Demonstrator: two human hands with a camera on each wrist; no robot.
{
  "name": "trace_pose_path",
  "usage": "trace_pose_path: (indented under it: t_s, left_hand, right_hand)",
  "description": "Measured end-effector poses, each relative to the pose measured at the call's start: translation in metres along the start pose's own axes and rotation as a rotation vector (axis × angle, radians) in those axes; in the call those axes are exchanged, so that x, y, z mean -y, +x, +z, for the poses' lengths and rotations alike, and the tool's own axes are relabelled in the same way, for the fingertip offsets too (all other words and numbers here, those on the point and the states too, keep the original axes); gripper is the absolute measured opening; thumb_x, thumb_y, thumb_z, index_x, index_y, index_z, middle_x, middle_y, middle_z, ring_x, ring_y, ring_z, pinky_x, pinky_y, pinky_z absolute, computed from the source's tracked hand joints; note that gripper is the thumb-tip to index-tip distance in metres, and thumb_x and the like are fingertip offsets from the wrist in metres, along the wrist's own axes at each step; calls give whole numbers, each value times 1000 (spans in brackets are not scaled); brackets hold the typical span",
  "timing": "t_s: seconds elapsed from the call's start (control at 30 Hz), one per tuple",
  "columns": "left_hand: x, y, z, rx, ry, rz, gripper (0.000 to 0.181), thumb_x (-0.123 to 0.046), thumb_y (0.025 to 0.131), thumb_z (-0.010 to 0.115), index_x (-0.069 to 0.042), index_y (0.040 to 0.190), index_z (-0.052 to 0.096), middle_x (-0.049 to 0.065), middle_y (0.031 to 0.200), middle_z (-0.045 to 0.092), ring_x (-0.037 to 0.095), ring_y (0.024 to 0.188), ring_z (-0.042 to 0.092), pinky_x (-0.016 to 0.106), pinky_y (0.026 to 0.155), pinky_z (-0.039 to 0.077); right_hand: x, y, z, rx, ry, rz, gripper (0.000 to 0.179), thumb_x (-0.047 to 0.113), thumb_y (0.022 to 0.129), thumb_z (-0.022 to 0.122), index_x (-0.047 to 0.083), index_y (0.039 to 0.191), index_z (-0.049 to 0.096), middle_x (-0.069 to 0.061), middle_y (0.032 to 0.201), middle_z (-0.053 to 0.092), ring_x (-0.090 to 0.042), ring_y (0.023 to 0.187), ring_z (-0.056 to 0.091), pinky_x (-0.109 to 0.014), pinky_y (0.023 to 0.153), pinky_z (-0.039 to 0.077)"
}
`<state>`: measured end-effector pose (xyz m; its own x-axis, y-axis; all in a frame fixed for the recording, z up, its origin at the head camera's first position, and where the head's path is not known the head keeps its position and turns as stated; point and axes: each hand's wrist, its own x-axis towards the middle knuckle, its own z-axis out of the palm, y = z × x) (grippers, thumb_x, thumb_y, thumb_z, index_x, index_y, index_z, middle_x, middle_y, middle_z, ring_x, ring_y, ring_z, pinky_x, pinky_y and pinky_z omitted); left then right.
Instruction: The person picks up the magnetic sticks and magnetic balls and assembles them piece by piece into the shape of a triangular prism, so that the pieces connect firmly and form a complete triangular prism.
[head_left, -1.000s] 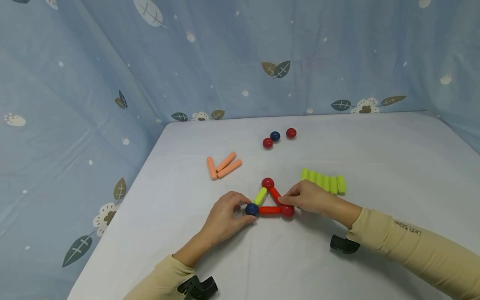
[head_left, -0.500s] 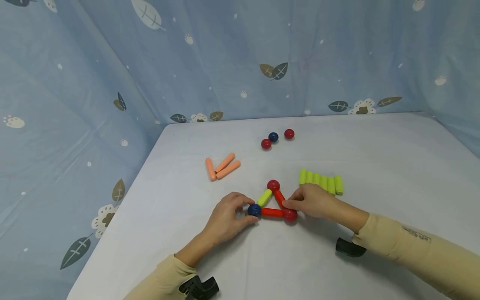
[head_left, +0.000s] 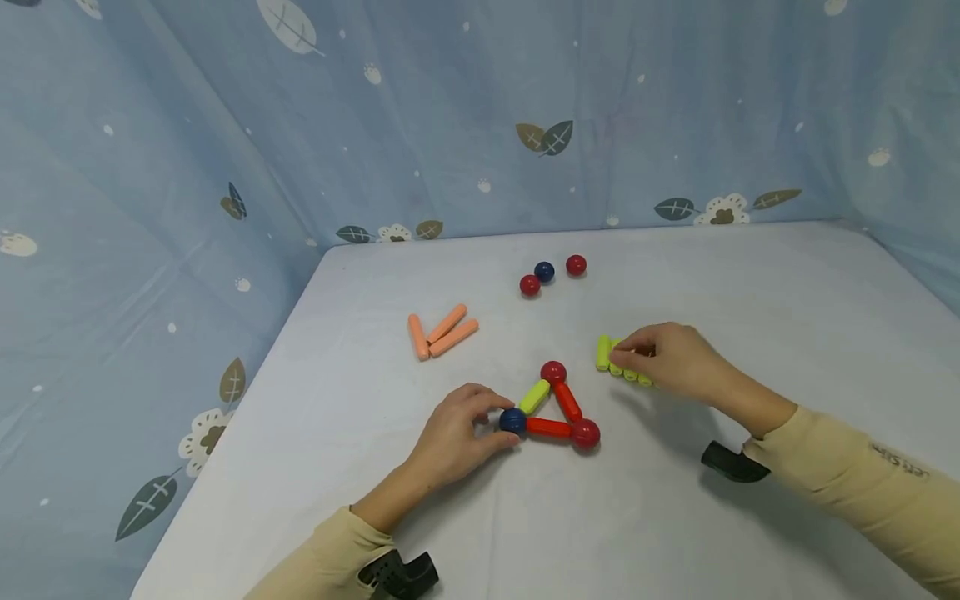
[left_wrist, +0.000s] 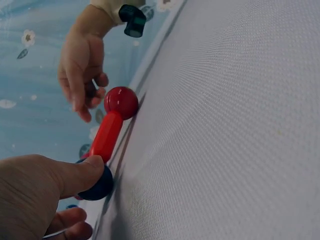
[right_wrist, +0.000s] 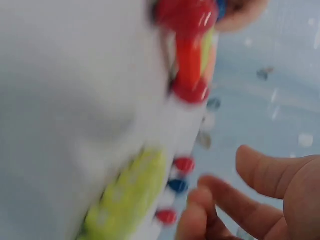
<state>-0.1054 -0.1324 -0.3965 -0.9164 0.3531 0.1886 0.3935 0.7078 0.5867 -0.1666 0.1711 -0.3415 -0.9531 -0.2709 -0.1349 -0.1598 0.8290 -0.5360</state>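
Note:
My left hand (head_left: pixel 453 433) pinches a blue ball (head_left: pixel 513 420) between thumb and fingers at the left corner of a triangle on the table. A short yellow-green rod (head_left: pixel 535 397) runs from that ball to a red ball (head_left: pixel 553 372) at the top corner. Red rods (head_left: pixel 548 427) form the other two sides, meeting at a second red ball (head_left: pixel 585 434) on the right. My right hand (head_left: pixel 675 358) hovers over a row of yellow-green rods (head_left: pixel 603 353), hiding part of it. In the right wrist view, thumb and fingers (right_wrist: pixel 270 177) stand apart with nothing between them.
Three orange rods (head_left: pixel 450 333) lie behind the triangle to the left. Farther back rest two red balls (head_left: pixel 576 265) and a blue ball (head_left: pixel 544 272). A blue patterned cloth (head_left: pixel 480 117) hangs behind the white-covered table (head_left: pixel 360 350).
My right hand has let go near the right red ball and moved up and right to the yellow-green rods. The triangle has shifted slightly right, my left hand staying on the blue ball.

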Motion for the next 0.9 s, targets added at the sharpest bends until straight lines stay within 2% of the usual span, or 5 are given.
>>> trace_pose_path:
  t_s: [0.1,0.3,0.53,0.77,0.9]
  left_hand:
    - [-1,1,1,-3,3,9,35,-26,77,84,-20,110,73,-3,107,66,10,88,62,25,77,50]
    - [0,3,3,-4,-13,-1,36,-27,76,85,-21,110,72,-4,108,66,9,88,62,24,78,51]
    - [-2,5,6,8,-18,18,35,-25,77,85,-20,109,71,-3,108,66,10,88,62,24,77,51]
    - [-4,6,6,19,-18,0,36,-26,77,85,-20,110,71,-3,109,66,10,88,62,24,77,51]
    - [-5,7,7,18,-17,8,35,-25,77,85,-20,109,71,-3,108,66,10,87,62,24,76,50]
  right_hand:
    - [-25,0,-11,-60,-122,12,53,37,92,66,-3,127,62,-12,89,66,-19,71,53,-28,57,41]
    - [-64,-3,-22,66,-165,104,74,44,88,69,-8,137,49,-18,96,64,-21,74,55,-29,57,44]
    - [-73,-5,-22,96,-142,136,76,47,89,68,-9,136,48,-24,105,64,-23,79,57,-29,60,46]
    - [-78,-6,-24,99,-131,135,50,26,98,57,-11,131,54,-28,113,63,-27,86,58,-32,66,47]
    - [-79,-5,-20,82,-153,145,58,36,97,57,-14,127,56,-26,110,65,-26,83,58,-31,64,47]
